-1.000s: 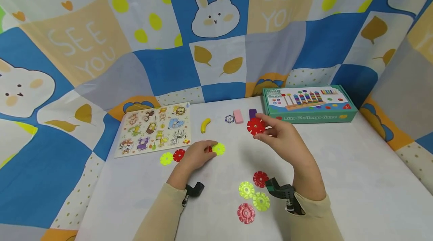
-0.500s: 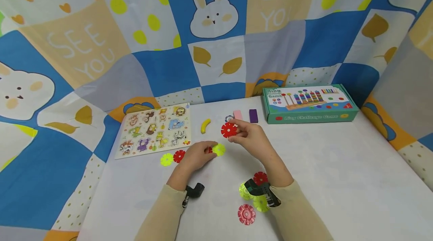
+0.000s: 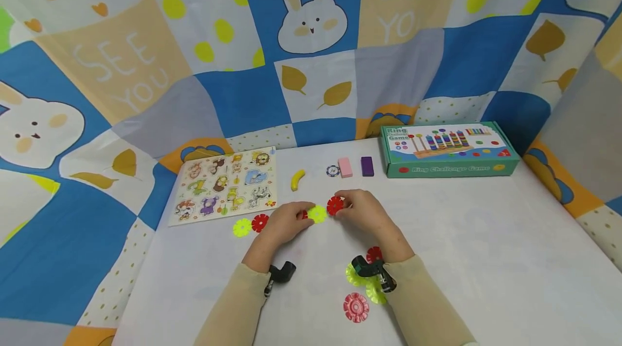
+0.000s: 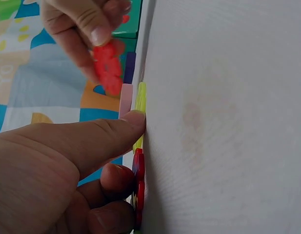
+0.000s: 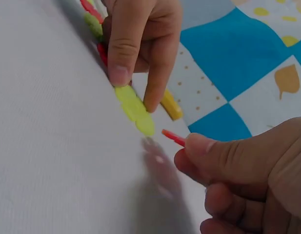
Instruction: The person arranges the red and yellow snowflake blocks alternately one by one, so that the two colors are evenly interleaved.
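My right hand [image 3: 365, 212] pinches a red notched plastic disc [image 3: 334, 205] by its edge, thumb against fingers. Just left of it lies a yellow notched disc [image 3: 318, 214], held at its rim between thumb and index finger of my left hand [image 3: 284, 223]. In the right wrist view a narrow gap separates the held red disc [image 5: 173, 137] from the yellow disc [image 5: 135, 112]. A row of alternating red and yellow discs runs leftward, its middle hidden beneath my left hand; a red disc [image 3: 259, 222] and a yellow disc [image 3: 242, 227] show at its far end.
Near my right wrist lie several loose discs, including a red one [image 3: 356, 307] and a yellow one [image 3: 355, 275]. Behind are an animal puzzle board [image 3: 223, 187], a toy banana [image 3: 297, 180], a poker chip [image 3: 332, 171], pink [image 3: 345, 167] and purple [image 3: 367, 166] blocks, and a green game box [image 3: 452, 168].
My right hand has carried the red disc leftward and down, from in front of the purple block to beside the yellow disc. The left hand keeps its place.
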Demonstrator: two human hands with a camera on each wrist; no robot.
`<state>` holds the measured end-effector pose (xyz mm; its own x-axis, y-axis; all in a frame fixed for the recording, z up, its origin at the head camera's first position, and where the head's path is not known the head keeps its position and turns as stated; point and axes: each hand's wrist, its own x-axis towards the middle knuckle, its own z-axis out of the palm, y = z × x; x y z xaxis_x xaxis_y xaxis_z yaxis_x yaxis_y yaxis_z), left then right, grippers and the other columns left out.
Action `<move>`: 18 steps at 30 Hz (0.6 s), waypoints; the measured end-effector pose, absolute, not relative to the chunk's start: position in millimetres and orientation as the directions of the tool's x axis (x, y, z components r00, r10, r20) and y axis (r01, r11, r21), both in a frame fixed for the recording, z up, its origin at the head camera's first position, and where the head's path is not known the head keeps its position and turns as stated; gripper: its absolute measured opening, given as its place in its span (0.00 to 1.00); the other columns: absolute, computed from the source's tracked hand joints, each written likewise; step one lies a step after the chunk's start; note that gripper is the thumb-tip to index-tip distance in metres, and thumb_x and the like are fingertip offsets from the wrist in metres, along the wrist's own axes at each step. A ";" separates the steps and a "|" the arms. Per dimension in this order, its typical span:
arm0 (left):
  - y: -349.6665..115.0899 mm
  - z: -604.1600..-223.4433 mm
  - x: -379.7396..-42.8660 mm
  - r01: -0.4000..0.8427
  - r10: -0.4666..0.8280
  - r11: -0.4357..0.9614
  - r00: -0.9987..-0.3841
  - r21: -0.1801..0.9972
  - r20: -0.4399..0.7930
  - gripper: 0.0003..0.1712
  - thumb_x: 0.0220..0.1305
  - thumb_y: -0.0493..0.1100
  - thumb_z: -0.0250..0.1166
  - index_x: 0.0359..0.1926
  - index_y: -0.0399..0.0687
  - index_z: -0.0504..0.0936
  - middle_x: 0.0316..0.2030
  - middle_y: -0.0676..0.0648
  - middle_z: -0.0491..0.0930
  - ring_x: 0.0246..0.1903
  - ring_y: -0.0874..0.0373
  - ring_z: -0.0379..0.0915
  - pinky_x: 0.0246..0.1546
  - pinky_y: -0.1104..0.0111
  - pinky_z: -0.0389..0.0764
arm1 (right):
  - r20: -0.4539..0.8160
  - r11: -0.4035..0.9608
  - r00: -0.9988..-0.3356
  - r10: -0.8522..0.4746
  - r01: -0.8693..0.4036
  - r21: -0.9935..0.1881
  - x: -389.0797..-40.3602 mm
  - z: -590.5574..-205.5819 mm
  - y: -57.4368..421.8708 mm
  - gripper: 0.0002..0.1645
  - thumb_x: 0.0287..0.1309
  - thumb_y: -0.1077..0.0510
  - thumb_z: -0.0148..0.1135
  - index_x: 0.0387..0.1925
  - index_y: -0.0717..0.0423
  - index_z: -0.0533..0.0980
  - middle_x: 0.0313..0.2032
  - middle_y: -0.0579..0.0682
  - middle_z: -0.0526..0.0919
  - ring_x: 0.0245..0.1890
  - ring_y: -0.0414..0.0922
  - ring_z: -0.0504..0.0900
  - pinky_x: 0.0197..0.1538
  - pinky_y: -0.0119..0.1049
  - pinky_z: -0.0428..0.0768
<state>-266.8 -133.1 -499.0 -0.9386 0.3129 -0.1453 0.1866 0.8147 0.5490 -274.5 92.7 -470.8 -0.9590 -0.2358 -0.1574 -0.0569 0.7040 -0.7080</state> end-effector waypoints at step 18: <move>-123.0 -493.4 -264.7 0.204 0.291 0.866 -0.948 0.457 -0.127 0.27 0.58 0.55 0.65 0.59 0.57 0.77 0.53 0.53 0.77 0.47 0.56 0.70 0.51 0.58 0.71 | -0.203 0.777 -0.950 -0.239 -0.061 -0.627 -276.5 -489.9 96.2 0.27 0.48 0.51 0.72 0.53 0.44 0.78 0.27 0.46 0.75 0.32 0.45 0.72 0.34 0.37 0.72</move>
<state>-264.7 -123.0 -493.4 -0.9481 0.2912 -0.1275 0.2044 0.8657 0.4569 -276.5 96.2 -489.9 -0.9497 -0.2388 -0.2026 -0.0614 0.7765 -0.6271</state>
